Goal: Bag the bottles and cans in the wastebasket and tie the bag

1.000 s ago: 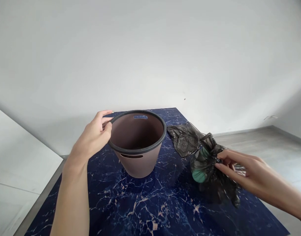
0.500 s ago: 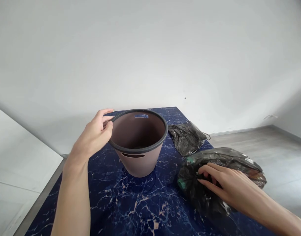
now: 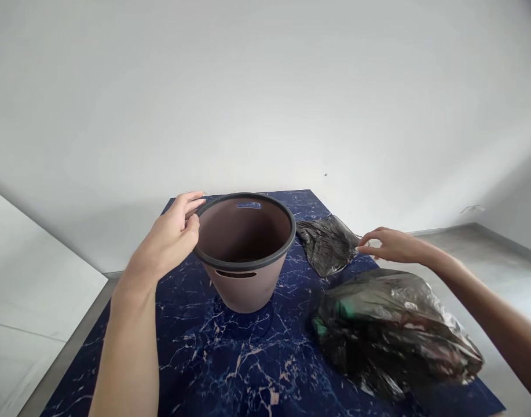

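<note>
A brown plastic trash bin [image 3: 250, 289] with a dark rim and slot handles stands upright on the blue marbled table. My left hand [image 3: 176, 231] is at its left rim, fingers apart, the thumb by the rim; it does not wrap round the bin. Flat and crumpled, a black garbage bag [image 3: 328, 246] lies to the right of the bin. At that bag's right corner is my right hand [image 3: 384, 244], thumb and fingers curved with a gap between them. Nearer to me sits a filled black garbage bag [image 3: 399, 333], its green and reddish contents showing through.
The blue marbled tabletop [image 3: 230, 370] ends on the right just past the bags, with grey floor [image 3: 500, 278] beyond. A pale wall [image 3: 265, 104] rises behind the table. White panelled furniture [image 3: 26, 289] stands at the left.
My right hand has let go of the filled bag's gathered top and moved up and away to the flat bag. The filled bag has slumped over to the right. My left hand stays by the bin.
</note>
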`<move>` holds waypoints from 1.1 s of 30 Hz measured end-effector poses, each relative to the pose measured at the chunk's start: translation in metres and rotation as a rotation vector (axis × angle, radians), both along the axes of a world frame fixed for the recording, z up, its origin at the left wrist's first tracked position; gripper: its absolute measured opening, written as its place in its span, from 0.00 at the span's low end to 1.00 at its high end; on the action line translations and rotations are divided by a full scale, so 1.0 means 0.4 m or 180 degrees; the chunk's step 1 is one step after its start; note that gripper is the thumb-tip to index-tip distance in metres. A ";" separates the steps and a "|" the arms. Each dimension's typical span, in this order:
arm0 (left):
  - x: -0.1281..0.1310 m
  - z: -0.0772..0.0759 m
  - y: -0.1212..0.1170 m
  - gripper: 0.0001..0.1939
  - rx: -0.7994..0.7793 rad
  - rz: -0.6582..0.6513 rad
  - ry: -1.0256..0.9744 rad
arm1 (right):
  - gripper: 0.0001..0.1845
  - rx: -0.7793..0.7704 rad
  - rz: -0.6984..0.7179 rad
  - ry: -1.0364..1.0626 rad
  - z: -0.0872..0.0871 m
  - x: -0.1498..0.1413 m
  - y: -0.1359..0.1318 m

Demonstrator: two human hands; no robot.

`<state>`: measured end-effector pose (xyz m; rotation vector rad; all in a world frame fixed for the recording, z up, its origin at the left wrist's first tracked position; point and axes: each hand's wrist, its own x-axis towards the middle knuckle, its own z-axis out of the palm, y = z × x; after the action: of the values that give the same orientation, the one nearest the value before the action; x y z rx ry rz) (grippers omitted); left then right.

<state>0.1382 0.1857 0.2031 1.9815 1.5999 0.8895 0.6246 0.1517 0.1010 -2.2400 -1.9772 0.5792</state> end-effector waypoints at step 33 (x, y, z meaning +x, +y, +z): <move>0.194 -0.028 -0.300 0.21 -0.0456 -0.1650 -0.0188 | 0.15 0.3186 0.2440 -0.0200 0.164 -0.494 -0.450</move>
<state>0.2156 0.0657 0.1920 2.0953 1.0053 0.6016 0.4270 -0.0285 0.1666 -0.9139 -2.3341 -0.4100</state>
